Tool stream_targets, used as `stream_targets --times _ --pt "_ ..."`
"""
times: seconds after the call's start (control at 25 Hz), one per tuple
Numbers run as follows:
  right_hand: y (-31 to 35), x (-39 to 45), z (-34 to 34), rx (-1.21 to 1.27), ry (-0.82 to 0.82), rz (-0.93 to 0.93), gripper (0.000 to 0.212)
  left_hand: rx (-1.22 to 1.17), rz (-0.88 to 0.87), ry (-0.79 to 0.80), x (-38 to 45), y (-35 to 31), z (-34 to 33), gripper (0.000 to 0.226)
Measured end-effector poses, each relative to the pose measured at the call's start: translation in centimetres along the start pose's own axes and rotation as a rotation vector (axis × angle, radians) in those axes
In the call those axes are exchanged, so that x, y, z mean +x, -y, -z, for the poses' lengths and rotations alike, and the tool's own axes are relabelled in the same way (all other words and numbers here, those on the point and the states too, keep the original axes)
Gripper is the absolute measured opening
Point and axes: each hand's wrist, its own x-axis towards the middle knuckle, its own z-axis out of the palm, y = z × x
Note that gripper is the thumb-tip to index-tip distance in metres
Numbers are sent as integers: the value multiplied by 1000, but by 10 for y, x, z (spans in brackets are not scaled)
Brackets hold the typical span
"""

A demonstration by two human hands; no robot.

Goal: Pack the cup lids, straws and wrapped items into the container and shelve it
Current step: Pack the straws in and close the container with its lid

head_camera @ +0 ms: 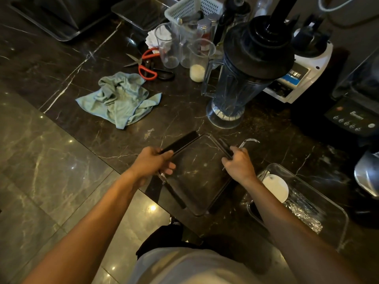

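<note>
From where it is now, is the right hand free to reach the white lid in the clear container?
Probably not at once: the right hand grips the flat clear lid's edge, as does the left hand. The white lid lies close beside it in the open container, nothing covering it.

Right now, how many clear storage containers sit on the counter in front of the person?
2. One clear container sits at the counter edge, both hands gripping its sides. The other container lies right of it, holding a white lid and wrapped items.
</note>
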Motion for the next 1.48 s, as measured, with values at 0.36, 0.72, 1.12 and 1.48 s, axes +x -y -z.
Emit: stream_targets --times 0.36,0.72,1.12,1.48 --pt "-25 -41 38 368 190 147 59 8 -166 151 -48 -82 -28 23" --pt "-59 -89 125 966 -285 200 34 -114 -311 238 -76 -135 -56 15" --pt "-167 -164 180 1045 -392 264 62 -162 44 603 -70 -129 -173 37" --pt "-224 -231 172 1136 -617 -81 24 17 -232 810 -51 -88 -250 37"
